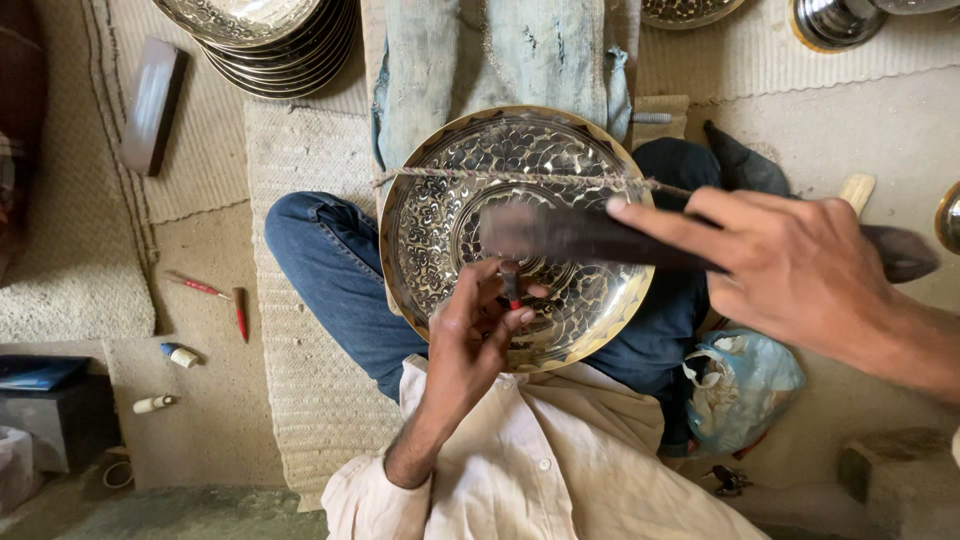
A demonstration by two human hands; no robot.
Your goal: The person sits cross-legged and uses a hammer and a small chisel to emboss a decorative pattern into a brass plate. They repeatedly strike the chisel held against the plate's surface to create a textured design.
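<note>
While the left hand (475, 335) is pinching a small red-tipped punch (510, 285) upright on the engraved brass plate (440, 215) resting across the lap, the right hand (790, 265) is gripping a blurred dark hammer (570, 235), best kept striking squarely and lightly.

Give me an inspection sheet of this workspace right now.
Surface: woven mat over a bare floor.
Job's things: engraved brass plate on the lap, cord across it.
Clutter: red tools, blue bag, stacked plates.
Grips: left hand pinches a small punch on the plate; right hand holds a blurred hammer over it.
Cables: nothing seen.
Surroundings: more metalware at the top edge.
</note>
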